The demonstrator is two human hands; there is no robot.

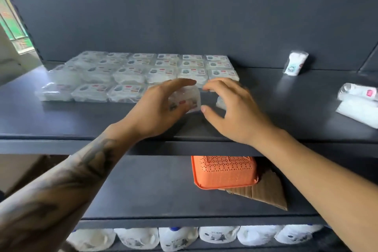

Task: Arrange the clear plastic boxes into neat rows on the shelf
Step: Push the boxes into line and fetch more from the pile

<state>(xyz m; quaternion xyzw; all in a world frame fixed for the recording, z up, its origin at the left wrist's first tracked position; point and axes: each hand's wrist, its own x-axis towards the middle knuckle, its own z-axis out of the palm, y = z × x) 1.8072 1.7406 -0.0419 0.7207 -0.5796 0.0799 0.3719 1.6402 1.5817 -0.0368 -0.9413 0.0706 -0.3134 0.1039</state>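
In the head view, a dark shelf (286,108) is seen carrying clear plastic boxes (143,69) laid flat in rows toward its back left, each topped with a small label. At the near right end of those rows, one clear box (189,99) is gripped by the left hand (161,108), with the thumb curled under its near edge and the fingers arched over the top. The right hand (231,108) is held just beside it with fingers spread and loosely bent; another box edge (220,102) shows beneath its palm, but whether it is touched cannot be told. Further right, a wrapped packet (295,63) is propped against the back panel, and more clear packs (359,102) lie at the shelf's right edge. On the lower shelf, an orange perforated basket (224,172) rests upside down on cardboard (263,192). White jugs (178,237) are lined up below.
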